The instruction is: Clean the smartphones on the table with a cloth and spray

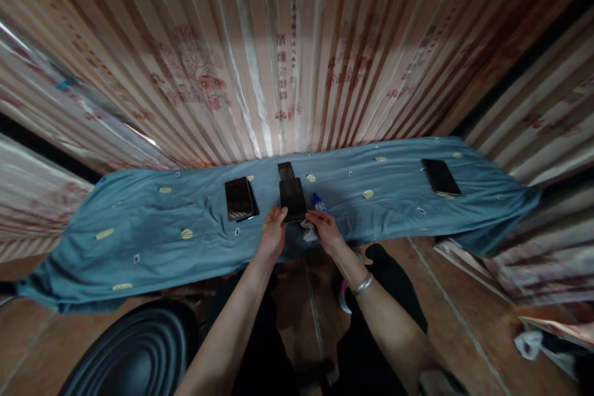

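Over the middle of the cloth-covered bench, both my hands grip a flat black rectangular thing (292,197), about phone-sized, by its near corners. My left hand (272,232) pinches the near left corner with the thumb on top. At the near right corner, the fingers of my right hand (326,230) are closed on the edge. A smaller dark rectangle (286,170) shows just beyond it; whether the two are joined, I cannot tell. Beside my right fingers are a crumpled white cloth or tissue (309,232) and a small clear bottle with a blue cap (318,202).
A dark phone (239,199) lies left of my hands, over another flat item. A second black phone (440,177) rests towards the right end of the blue patterned cloth (185,210). Pale printed curtains (260,62) hang behind. A round black stool (134,352) stands at lower left.
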`<state>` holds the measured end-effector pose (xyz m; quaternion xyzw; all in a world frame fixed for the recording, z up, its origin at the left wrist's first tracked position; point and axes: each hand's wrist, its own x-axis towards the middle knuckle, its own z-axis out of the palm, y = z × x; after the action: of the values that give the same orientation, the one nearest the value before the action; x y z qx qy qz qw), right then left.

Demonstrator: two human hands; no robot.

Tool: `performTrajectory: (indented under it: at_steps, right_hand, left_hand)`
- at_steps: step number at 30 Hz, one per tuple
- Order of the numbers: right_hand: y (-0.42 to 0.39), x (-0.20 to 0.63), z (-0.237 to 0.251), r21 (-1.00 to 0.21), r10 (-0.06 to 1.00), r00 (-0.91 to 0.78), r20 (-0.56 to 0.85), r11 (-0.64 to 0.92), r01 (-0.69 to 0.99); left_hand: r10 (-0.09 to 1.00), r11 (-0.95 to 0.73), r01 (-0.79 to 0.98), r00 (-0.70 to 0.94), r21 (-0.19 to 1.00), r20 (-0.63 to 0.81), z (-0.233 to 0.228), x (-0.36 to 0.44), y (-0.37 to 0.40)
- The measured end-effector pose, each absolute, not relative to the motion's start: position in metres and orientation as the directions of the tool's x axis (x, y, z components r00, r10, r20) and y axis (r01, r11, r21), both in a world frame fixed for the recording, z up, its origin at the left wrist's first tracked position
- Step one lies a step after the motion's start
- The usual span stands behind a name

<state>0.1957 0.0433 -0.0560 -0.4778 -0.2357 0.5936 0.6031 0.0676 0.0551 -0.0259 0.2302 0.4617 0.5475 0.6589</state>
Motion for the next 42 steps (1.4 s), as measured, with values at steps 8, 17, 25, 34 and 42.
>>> performTrajectory:
  at_steps: [8,17,25,34,42]
  right_hand:
    - [0.067,0.189,-0.063,-0.872,0.935,0.212,-0.284,-0.16,-0.463]
    - [0.076,0.192,-0.067,-0.959,0.941,0.273,-0.198,-0.129,-0.251]
    - [0.076,0.204,-0.04,-0.85,0.992,0.128,0.006,-0.062,0.523]
    - [0.092,0.209,-0.037,-0.575,0.992,0.046,0.116,0.029,0.818]
    - [0.107,0.212,-0.049,-0.576,0.981,0.032,0.189,0.085,0.813]
  left_hand:
    - [0.91,0.266,-0.528,-0.138,0.806,-0.391,-0.022,0.079,0.074]
    - [0.922,0.237,-0.547,-0.134,0.803,-0.364,-0.04,0.078,0.086]
    - [0.934,0.233,-0.571,-0.095,0.788,-0.345,-0.039,0.078,0.092]
    - [0.954,0.197,-0.568,-0.078,0.799,-0.291,-0.04,0.087,0.106]
    - [0.942,0.204,-0.545,-0.116,0.813,-0.314,-0.037,0.091,0.112]
